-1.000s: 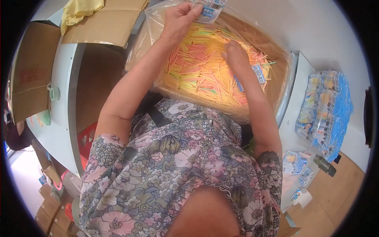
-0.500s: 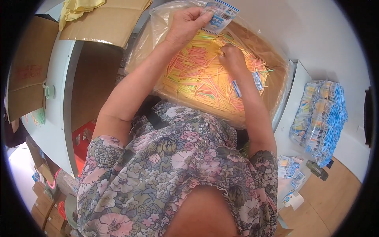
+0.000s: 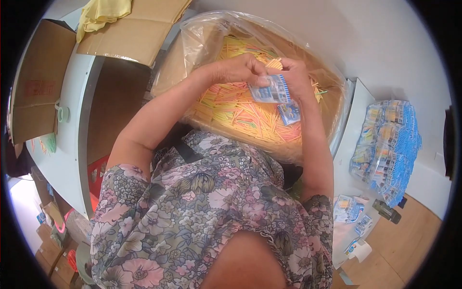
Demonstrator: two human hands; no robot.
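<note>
My left hand (image 3: pixel 243 70) pinches a small clear plastic packet (image 3: pixel 272 91) with blue striped ends. Close against it, my right hand (image 3: pixel 298 79) is closed on a small bunch of thin pale-yellow sticks (image 3: pixel 274 63), by the end of the packet. Both hands are over a large box (image 3: pixel 192 48) lined with clear plastic, which holds a heap of loose yellow, pink and green sticks (image 3: pixel 240 115). Another blue-and-white packet (image 3: pixel 289 115) lies on the heap below my right wrist. Whether the held packet's mouth is open is hidden.
On the right, a big stack of filled blue-edged packets (image 3: pixel 385 149) lies on a white surface, with loose packets (image 3: pixel 347 209) nearer me. Cardboard (image 3: pixel 130 33) with a yellow cloth (image 3: pixel 103 14) is at the far left. A tape roll (image 3: pixel 62 114) hangs at the white table's edge.
My left hand has brought the packet down and nearer me, toward my right hand. My right hand has lifted from the heap with a bunch of sticks and turned toward the packet.
</note>
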